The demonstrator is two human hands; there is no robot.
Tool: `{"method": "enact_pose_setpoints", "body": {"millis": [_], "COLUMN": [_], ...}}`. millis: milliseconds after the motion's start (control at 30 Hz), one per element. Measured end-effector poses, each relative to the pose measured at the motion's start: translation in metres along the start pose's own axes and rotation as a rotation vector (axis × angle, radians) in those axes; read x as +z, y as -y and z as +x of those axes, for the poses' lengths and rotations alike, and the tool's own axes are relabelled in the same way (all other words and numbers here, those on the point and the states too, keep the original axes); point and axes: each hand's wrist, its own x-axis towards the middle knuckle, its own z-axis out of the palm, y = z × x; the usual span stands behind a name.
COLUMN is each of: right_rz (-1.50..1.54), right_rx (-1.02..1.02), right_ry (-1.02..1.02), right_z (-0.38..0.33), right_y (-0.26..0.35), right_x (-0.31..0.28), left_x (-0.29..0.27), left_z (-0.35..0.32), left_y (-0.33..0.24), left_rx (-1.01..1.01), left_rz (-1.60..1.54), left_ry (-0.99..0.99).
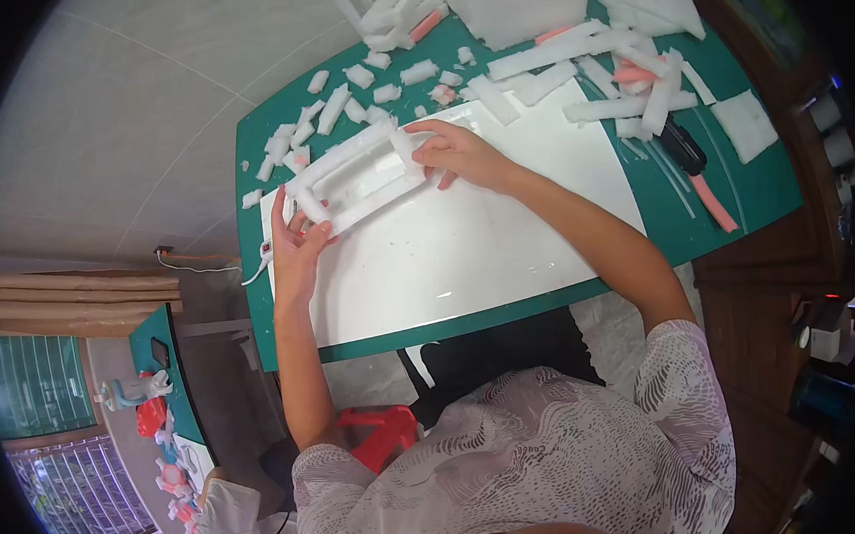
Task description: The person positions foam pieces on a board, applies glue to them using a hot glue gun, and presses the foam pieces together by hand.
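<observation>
Between my two hands is a rectangular frame of white foam strips, open in the middle, above a glossy white board. My left hand grips its left end, thumb on the near corner and fingers along the outer side. At the opposite end, my right hand pinches the short side, thumb and fingers closed on the foam. Just beyond the frame lie several small white foam pieces. The shadows do not show whether the frame rests on the board or hangs slightly above it.
Foam strips and pink scraps are heaped at the back right of the green table. Beside them lies a black-handled tool. A white cord crosses the left edge. A red stool stands below; another person's sleeve shows lower left.
</observation>
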Motion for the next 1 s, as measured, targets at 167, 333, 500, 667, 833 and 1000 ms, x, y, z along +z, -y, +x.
{"method": "enact_pose_setpoints", "body": {"millis": [167,333,500,667,833,1000], "right_rz": [0.023,0.007,-0.032,-0.110,-0.164,-0.327], "right_rx": [0.003,0.010,0.004,0.039,-0.030,-0.027], "right_ry": [-0.032,-0.035,-0.049,0.092,0.107,0.130], "right_z": [-0.002,-0.001,-0.001,0.001,-0.001,-0.001], "right_y": [0.003,0.002,0.000,0.000,-0.005,-0.002], "right_x": [0.002,0.001,0.002,-0.001,-0.004,-0.002], "left_x": [-0.004,-0.009,-0.016,-0.023,-0.034,-0.044], "left_z": [-0.001,-0.005,-0.008,-0.010,-0.008,-0.015], "left_y": [-0.004,-0.007,-0.004,-0.005,-0.009,-0.010], "left_rx": [0.007,0.000,0.013,0.022,0.035,0.061], "left_rz": [-0.034,-0.098,-0.134,-0.125,-0.151,-0.129], "left_ry": [0.009,-0.008,-0.028,-0.058,-0.106,-0.170]}}
